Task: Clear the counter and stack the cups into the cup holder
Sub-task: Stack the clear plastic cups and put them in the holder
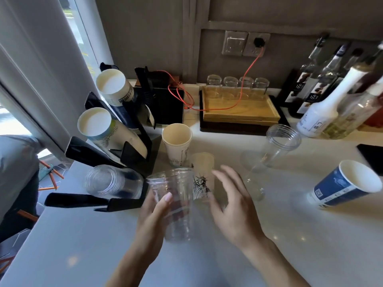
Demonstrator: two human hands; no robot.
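My left hand (154,212) grips a clear plastic cup (176,204) held upright above the white counter (83,245). My right hand (232,201) hovers with fingers spread just right of it, beside a frosted cup with a statue print (204,175). Behind stands a beige paper cup (177,141). The black cup holder (132,154) at the left carries two rows of paper cups (97,123) and a row of clear cups (109,181) lying on their sides. A clear cup (277,146) and a blue paper cup (348,185) lie tipped over at the right.
A wooden tray (240,108) with several glass jars sits at the back, crossed by an orange cable (246,79). Syrup bottles (323,108) crowd the back right. A black object (371,156) lies at the right edge. The counter's left edge drops off.
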